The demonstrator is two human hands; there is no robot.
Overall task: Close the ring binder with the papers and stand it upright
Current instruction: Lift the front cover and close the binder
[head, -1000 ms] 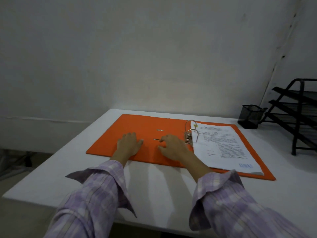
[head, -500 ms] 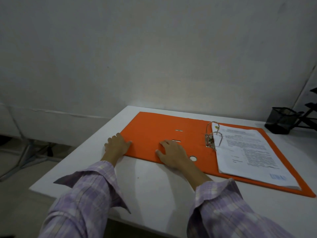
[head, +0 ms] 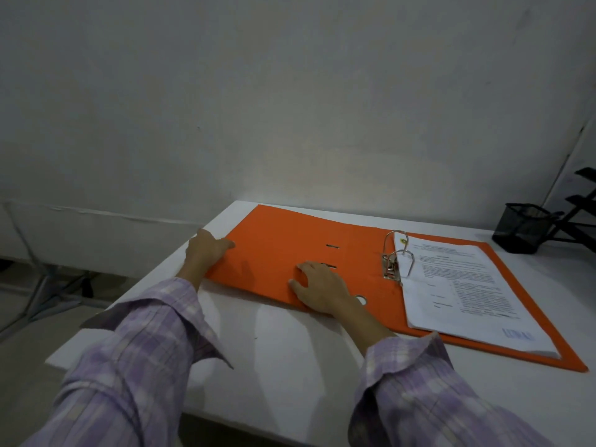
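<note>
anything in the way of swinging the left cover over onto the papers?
Nothing visible. The left hand is at the outer edge of the cover. The right hand lies flat on that cover and must lift off. The rings stand by the papers.

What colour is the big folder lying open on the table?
Bright orange. The ring binder shows clearly in the head view, with white printed papers on its right half.
</note>
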